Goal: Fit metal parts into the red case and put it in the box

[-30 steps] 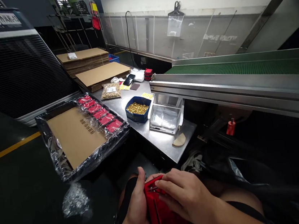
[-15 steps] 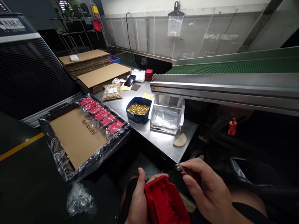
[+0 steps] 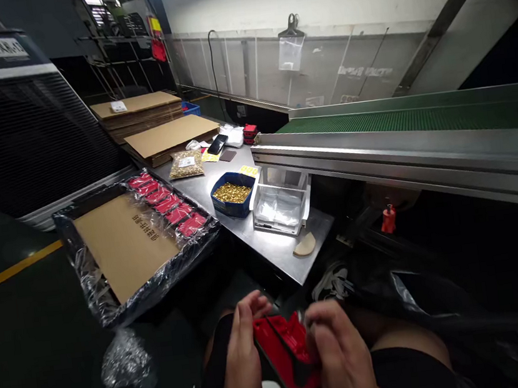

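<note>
Your one view sits on your head, looking forward and down (hands close at the bottom edge), steel table [image 3: 275,252] just beyond.

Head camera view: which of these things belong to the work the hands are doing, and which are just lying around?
In hand:
- red plastic housing, gripped by left hand and right hand
- blue bin of brass parts
- tray of red pieces

Lying about:
- bag of brass parts
- phone
- clear box
- cardboard sheets
- conveyor
</note>
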Demonstrator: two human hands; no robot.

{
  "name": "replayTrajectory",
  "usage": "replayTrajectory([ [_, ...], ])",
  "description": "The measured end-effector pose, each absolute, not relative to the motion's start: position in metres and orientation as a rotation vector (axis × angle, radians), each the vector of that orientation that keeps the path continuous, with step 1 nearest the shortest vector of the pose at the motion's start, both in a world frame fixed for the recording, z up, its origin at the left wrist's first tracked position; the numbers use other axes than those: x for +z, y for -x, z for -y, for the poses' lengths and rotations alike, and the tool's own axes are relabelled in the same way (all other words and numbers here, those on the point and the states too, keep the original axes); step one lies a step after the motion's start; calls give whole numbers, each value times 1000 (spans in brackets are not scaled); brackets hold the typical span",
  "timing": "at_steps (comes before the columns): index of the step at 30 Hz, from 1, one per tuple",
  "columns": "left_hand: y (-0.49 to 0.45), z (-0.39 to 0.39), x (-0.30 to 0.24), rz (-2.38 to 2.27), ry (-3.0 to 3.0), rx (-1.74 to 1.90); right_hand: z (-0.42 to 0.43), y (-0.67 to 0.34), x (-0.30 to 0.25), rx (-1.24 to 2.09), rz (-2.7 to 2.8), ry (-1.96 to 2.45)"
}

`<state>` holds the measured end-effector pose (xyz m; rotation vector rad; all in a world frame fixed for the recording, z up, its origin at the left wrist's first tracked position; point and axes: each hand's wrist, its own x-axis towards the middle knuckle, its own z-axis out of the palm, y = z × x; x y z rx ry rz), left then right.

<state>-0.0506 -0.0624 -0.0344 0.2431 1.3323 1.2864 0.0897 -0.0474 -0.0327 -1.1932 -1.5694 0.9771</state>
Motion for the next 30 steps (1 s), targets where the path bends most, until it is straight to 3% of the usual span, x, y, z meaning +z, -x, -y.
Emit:
replayTrajectory([
  [3,47,73,-34,-1610,-858,1499,33,-85,-33,1382,1247,1369],
  [6,40,85,-32,-1545,-1067,1543,22,-81,-36,1508,1148,1323],
  [17,37,78,-28,-1564,-1105,1413,21,-86,-41,1539,1211,1375],
  [23,59,72,-19,-1287,-1325,967,9,-94,-29,1602,1289,1393],
  [30,60,81,-36,-1203,-946,1133,-4,-104,-34,1638,860,1223],
])
